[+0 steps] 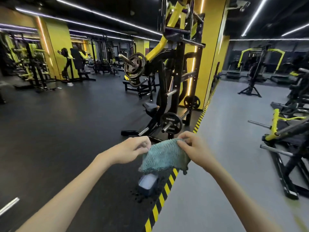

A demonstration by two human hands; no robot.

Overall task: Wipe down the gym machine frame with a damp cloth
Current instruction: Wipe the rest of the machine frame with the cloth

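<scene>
A teal-green cloth (164,156) hangs spread between my two hands at the lower middle of the head view. My left hand (132,149) pinches its left top corner, and my right hand (194,148) pinches its right top edge. Straight ahead, about a step beyond the cloth, stands the black and yellow gym machine frame (177,72) with weight plates on its pegs. Neither the cloth nor my hands touch the frame.
A small grey basin (147,183) sits on the floor below the cloth, beside a yellow-and-black striped floor strip (167,190). A weight plate (170,125) hangs on a low peg. Another machine (287,144) stands at the right. A yellow pillar (212,47) rises behind the frame.
</scene>
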